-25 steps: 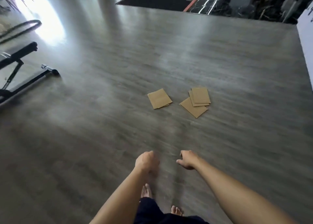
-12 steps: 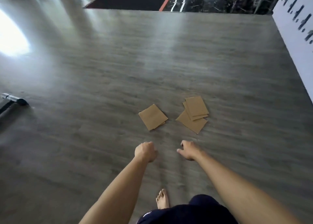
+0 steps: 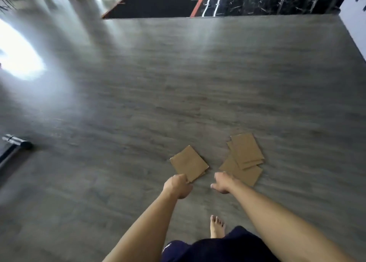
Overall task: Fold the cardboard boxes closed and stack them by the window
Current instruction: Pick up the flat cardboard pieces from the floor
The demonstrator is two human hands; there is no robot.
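Flattened brown cardboard boxes lie on the grey wood floor. A single flat box lies left of a loose pile of three flat boxes. My left hand hangs curled into a loose fist, its knuckles overlapping the single box's near corner in the view. My right hand is half curled with the thumb out, over the near corner of the pile. Both hands hold nothing. The view is blurred by motion.
My bare foot and dark shorts show at the bottom. A black metal bar end lies at the left. A dark mat and marble wall stand far ahead; a white wall runs along the right. Glare at left.
I have walked forward: the boxes have come closer and now sit just ahead of my hands. The black bench frame has slid out of view to the left. Both hands stay empty.
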